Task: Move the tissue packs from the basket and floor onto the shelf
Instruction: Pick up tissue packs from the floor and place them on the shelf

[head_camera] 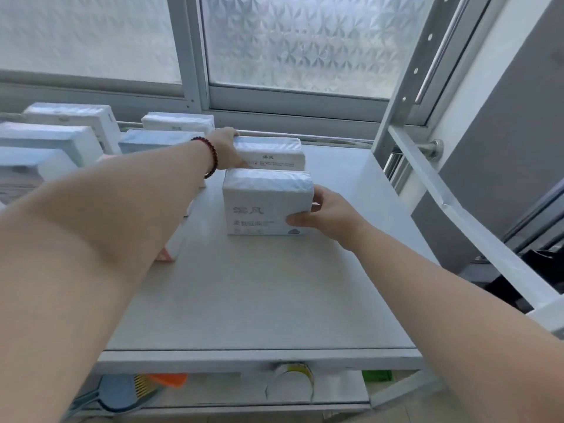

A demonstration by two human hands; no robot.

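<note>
Two white tissue packs stand one behind the other on the white shelf top (259, 300). My left hand (224, 149), with a dark red bead bracelet at the wrist, grips the left end of the rear tissue pack (270, 152). My right hand (328, 213) holds the right side of the front tissue pack (267, 203), thumb on its front face. Both packs rest upright on the shelf. Several more tissue packs (61, 135) stand in rows at the left, partly hidden by my left forearm. No basket or floor packs are in view.
A frosted window (305, 41) runs behind the shelf. The shelf's white metal upright and diagonal brace (451, 203) rise at the right. A lower shelf (274, 389) holds a tape roll, an orange item, a blue item and a green item.
</note>
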